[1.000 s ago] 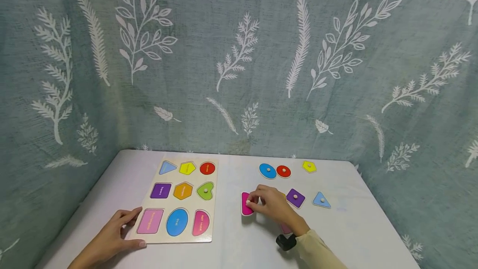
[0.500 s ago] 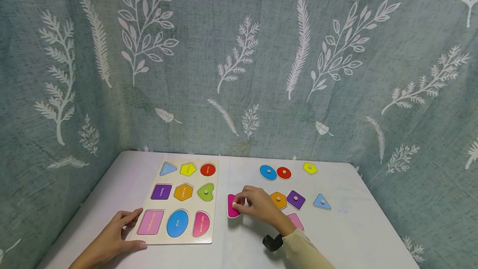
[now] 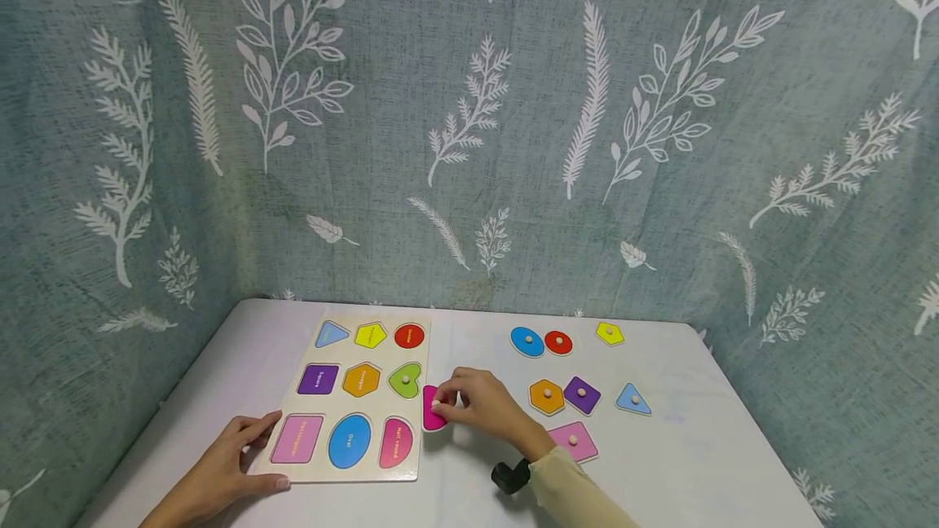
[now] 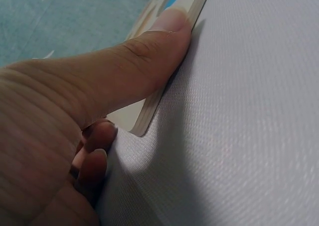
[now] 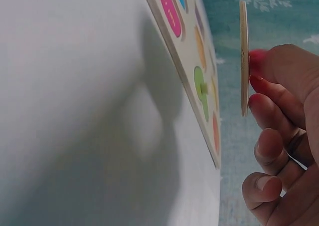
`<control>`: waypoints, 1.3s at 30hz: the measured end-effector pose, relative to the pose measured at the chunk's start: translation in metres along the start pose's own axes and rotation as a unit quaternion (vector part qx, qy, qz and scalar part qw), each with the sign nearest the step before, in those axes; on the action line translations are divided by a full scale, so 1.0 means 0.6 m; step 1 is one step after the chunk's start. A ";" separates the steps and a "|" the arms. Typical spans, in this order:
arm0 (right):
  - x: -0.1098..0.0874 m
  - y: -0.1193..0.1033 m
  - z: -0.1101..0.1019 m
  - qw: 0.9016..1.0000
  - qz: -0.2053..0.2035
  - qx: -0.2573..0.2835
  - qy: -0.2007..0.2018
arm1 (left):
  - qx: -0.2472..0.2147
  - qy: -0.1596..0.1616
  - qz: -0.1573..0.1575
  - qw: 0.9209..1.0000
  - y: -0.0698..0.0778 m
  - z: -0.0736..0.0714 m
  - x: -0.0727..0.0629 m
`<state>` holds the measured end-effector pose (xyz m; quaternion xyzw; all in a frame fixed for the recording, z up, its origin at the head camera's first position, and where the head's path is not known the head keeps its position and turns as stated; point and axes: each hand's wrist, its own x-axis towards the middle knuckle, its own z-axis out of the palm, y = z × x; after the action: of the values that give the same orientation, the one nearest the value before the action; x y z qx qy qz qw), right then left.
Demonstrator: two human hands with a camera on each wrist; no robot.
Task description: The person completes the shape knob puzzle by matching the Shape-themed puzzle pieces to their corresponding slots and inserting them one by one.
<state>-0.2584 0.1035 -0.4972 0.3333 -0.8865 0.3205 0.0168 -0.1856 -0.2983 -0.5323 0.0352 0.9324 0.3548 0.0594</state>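
Above the table (image 3: pixel 682 463), beside the board (image 3: pixel 381 404): thin magenta piece (image 3: pixel 429 414), pale wooden edge, knob (image 3: pixel 436 405) pinched by the right hand (image 3: pixel 480 406). Left hand (image 3: pixel 220 471), thumb spread from fingers, touches the board.

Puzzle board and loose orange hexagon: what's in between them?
In the head view, the right hand is between the puzzle board and the loose orange hexagon, pinching a pink piece near the board's edge.
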 end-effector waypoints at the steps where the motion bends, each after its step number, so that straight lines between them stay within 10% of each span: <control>1: 0.002 -0.003 0.003 1.000 -0.001 -0.001 -0.001 | 0.000 0.000 -0.004 1.000 0.000 0.000 0.000; 39: 0.030 -0.053 0.087 0.994 0.026 -0.065 -0.086 | -0.009 0.004 0.002 1.000 -0.004 0.002 -0.005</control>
<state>-0.2437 0.0442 -0.5164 0.3349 -0.9119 0.2326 -0.0464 -0.1828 -0.2996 -0.5342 0.0346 0.9295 0.3631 0.0552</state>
